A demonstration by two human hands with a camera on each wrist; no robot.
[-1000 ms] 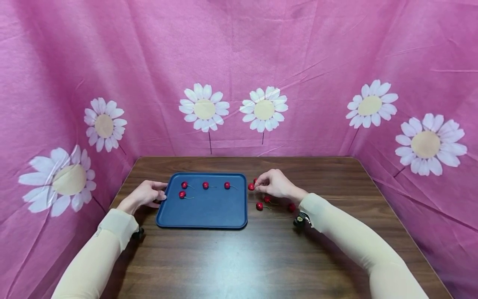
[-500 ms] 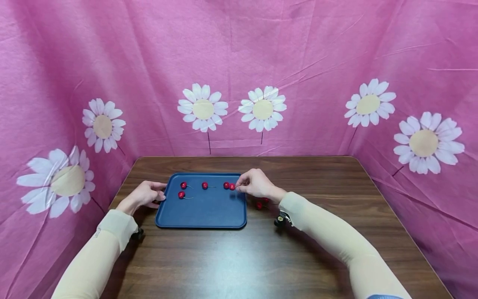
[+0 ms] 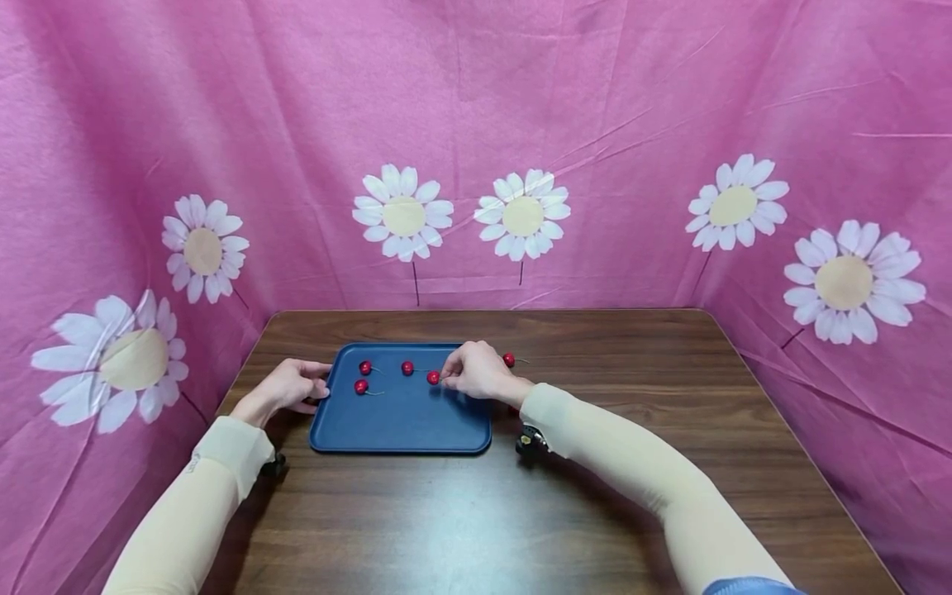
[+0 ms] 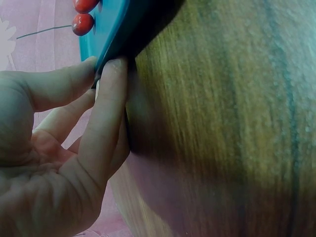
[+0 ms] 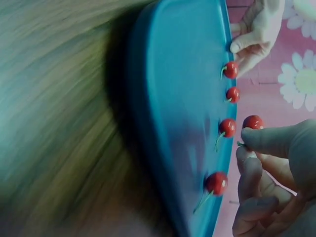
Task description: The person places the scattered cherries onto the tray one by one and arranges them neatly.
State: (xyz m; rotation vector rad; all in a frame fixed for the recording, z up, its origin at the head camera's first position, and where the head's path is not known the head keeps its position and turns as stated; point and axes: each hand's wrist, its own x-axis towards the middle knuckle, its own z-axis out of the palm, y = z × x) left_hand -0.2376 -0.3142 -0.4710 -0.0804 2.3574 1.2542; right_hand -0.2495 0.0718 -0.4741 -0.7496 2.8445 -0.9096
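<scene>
A blue tray lies on the wooden table, and my left hand pinches its left rim. In the left wrist view the thumb is at the rim with a finger against the underside. My right hand holds a red cherry over the tray, thumb and fingertip closed on its green stem in the right wrist view. On the tray rest a back-left cherry, one to its right and one in front. Another tray cherry shows in the right wrist view; my right hand covers it from the head.
Right of the tray, a cherry lies on the table, its stem pointing right. My right wrist mostly hides another cherry there. A pink cloth printed with white daisies hangs behind the table and along both sides.
My right hand has carried the cherry left, from the table beside the tray to over the tray. My left hand has kept its grip on the rim.
</scene>
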